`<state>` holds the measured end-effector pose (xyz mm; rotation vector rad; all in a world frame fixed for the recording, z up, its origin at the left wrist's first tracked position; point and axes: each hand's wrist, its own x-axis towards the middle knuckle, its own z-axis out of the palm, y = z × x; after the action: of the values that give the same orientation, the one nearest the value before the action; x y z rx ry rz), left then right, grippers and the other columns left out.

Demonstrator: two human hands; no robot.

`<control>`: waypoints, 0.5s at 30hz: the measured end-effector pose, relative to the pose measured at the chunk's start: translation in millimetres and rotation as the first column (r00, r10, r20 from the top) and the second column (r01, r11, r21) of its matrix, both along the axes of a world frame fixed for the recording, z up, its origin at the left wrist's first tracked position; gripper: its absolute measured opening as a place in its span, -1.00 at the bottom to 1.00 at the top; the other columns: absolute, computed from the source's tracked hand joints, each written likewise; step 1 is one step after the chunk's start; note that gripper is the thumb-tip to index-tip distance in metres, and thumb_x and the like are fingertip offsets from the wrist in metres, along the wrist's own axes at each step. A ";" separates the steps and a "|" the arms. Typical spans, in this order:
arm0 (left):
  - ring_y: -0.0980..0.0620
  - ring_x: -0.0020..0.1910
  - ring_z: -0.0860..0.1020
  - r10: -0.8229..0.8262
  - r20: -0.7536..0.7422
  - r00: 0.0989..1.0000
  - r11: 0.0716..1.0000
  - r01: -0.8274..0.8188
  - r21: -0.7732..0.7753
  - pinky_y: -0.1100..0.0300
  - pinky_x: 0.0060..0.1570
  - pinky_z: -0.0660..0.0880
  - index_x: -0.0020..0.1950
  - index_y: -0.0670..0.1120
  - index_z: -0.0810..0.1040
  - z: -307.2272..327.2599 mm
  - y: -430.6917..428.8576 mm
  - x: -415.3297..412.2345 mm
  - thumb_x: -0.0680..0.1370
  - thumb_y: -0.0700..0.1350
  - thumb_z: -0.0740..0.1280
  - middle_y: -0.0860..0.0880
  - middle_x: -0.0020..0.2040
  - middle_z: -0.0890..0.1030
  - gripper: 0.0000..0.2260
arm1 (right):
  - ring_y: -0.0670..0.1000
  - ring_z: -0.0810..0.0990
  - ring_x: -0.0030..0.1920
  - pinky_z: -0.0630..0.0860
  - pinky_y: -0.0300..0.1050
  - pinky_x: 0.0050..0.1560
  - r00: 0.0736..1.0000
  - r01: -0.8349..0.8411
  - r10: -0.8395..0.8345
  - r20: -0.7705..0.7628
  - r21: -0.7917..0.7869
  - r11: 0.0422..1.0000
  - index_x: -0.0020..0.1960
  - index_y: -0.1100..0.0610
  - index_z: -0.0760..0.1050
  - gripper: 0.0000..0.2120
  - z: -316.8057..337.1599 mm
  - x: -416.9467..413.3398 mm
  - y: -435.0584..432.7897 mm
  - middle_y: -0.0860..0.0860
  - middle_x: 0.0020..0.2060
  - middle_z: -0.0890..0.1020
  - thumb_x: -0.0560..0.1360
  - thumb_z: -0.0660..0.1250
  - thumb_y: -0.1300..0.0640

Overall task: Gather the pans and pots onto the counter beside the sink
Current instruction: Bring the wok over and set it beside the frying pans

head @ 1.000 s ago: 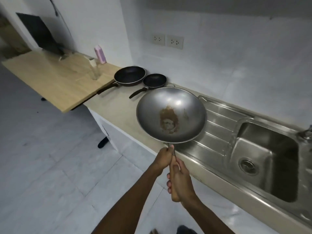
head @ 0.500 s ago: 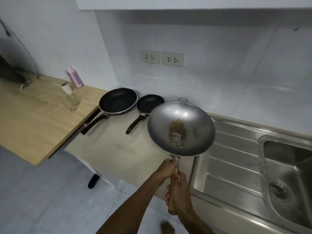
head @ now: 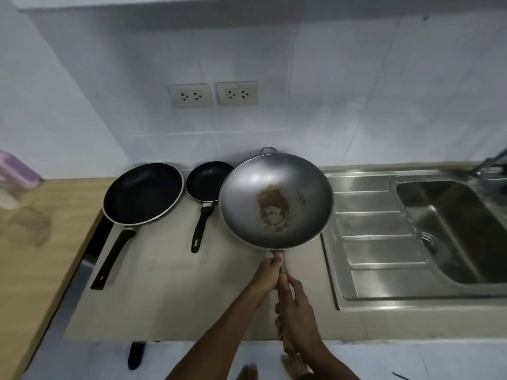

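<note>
Grey metal wok (head: 275, 200) is held over the counter (head: 170, 292), left of the sink (head: 450, 231). Both the left hand (head: 267, 275) and right hand (head: 297, 314) grip its handle tight. 2 black pans (head: 142, 193) sit left of the sink too.

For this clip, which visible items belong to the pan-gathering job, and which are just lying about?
Part of the job:
wok, held by left hand and right hand
large black pan
small black pan
counter

Lying about:
pink carton
wooden table
wall sockets
sink
</note>
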<state>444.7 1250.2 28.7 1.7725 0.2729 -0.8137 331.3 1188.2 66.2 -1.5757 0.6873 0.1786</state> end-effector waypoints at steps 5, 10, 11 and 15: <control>-0.16 0.10 0.68 -0.026 0.002 1.000 0.996 0.026 -0.085 0.09 -0.08 0.64 0.18 -0.28 0.63 -5.5 12.8 2.0 0.71 0.15 0.10 -0.24 0.12 0.71 -0.47 | 0.04 0.64 -0.44 0.61 -0.09 -0.45 1.000 -0.014 0.014 0.002 -0.037 0.999 0.44 -0.24 0.31 -0.57 1.0 -0.3 11.8 0.10 -0.21 0.70 0.62 0.09 -0.31; -0.06 -0.05 0.69 -0.028 -0.031 0.999 0.985 0.022 -0.172 0.13 -0.13 0.62 0.11 -0.24 0.66 -11.7 17.7 -2.3 0.70 0.14 0.14 -0.13 0.03 0.74 -0.50 | 0.12 0.72 -0.32 0.67 -0.07 -0.37 0.999 -0.032 0.033 0.014 -0.077 0.997 0.51 -0.19 0.26 -0.54 -1.6 -4.7 19.2 0.05 -0.08 0.70 0.63 0.12 -0.24; -0.06 -0.04 0.69 -0.034 -0.034 0.999 0.983 0.028 -0.183 0.11 -0.09 0.63 0.08 -0.23 0.67 -12.7 19.1 -2.6 0.70 0.14 0.15 -0.11 0.02 0.75 -0.52 | 0.10 0.72 -0.32 0.68 -0.07 -0.36 0.999 -0.038 0.040 0.016 -0.090 0.995 0.51 -0.18 0.25 -0.54 -3.0 -5.3 20.5 0.03 -0.07 0.70 0.64 0.13 -0.22; -0.09 0.02 0.71 -0.069 -0.032 0.997 0.978 0.062 -0.200 0.05 0.04 0.65 0.05 -0.17 0.68 -16.3 23.3 -5.4 0.69 0.14 0.18 -0.10 0.02 0.76 -0.56 | 0.00 0.73 -0.30 0.67 -0.12 -0.38 0.998 -0.056 0.058 0.008 -0.161 0.985 0.52 -0.16 0.24 -0.55 -11.8 -8.0 22.4 -0.03 -0.04 0.68 0.66 0.15 -0.16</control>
<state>439.2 1273.5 12.4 1.5858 0.1532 -0.8922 323.3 1210.6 54.3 -1.7507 0.6605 0.1586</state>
